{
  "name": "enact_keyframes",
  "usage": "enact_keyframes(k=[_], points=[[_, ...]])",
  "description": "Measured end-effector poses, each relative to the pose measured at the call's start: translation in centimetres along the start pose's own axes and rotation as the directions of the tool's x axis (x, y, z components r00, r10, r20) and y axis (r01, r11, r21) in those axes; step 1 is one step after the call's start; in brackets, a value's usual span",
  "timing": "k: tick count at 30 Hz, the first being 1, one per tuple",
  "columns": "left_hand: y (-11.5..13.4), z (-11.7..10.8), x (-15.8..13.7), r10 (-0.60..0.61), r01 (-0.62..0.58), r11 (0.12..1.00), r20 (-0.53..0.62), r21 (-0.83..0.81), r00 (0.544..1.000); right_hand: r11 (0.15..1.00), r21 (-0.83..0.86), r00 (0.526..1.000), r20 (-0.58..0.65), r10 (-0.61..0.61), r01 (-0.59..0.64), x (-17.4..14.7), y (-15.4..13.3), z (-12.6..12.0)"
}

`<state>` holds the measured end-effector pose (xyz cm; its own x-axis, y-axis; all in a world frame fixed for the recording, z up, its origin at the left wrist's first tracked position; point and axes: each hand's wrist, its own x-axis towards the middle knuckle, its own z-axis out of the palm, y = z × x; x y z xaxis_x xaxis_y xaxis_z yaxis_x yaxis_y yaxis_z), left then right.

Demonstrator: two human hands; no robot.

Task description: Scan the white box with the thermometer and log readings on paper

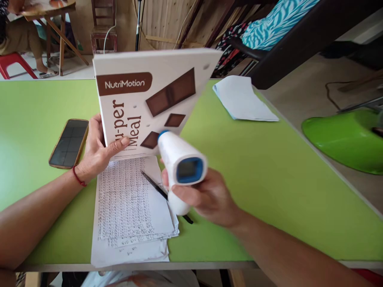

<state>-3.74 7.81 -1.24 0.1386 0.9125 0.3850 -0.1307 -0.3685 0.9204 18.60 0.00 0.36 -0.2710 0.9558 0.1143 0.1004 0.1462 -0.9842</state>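
Observation:
My left hand [100, 147] grips the lower left edge of a white NutriMotion box [128, 111], its thumb across the front. Brown chocolate pieces are printed on the box, which is held up and tilted above the table. In my right hand [209, 195] is a white infrared thermometer [176, 155] with a blue-rimmed screen facing me. Its blue front end points at the box's lower right part. Beneath both lie handwritten sheets of paper [128, 207], with a black pen [154, 184] on top, partly hidden by the thermometer.
A smartphone [68, 143] lies left of my left hand on the green table [269, 191]. Folded white paper [243, 99] rests near the far right edge. Beyond are a green chair [344, 139], a seated person in patterned clothes [275, 28], and another person at a round table [49, 12].

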Motion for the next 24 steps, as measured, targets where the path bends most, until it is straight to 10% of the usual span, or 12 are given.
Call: enact_keyframes(k=[4, 9, 13, 24], points=[[-0.4, -0.6, 0.9, 0.045, -0.045, 0.999, -0.003, -0.025, 0.999, 0.905, -0.423, 0.991, -0.098, -0.089, 0.040, 1.5, -0.6, -3.6], [-1.8, -1.6, 1.7, 0.022, -0.018, 0.998, 0.083, -0.057, 0.996, 0.581, -0.814, 0.999, -0.030, -0.018, -0.014, 3.8, 1.6, -7.1], [-2.5, -2.2, 2.0, 0.012, -0.006, 0.999, 0.111, -0.053, 0.994, 0.408, -0.913, 0.999, 0.038, 0.030, 0.023, 4.5, 3.5, -7.9], [-2.2, -2.4, 2.0, -0.040, 0.040, 0.999, 0.155, 0.001, 0.987, 0.298, -0.952, 0.992, 0.100, 0.077, 0.072, 4.6, 4.1, -8.2]])
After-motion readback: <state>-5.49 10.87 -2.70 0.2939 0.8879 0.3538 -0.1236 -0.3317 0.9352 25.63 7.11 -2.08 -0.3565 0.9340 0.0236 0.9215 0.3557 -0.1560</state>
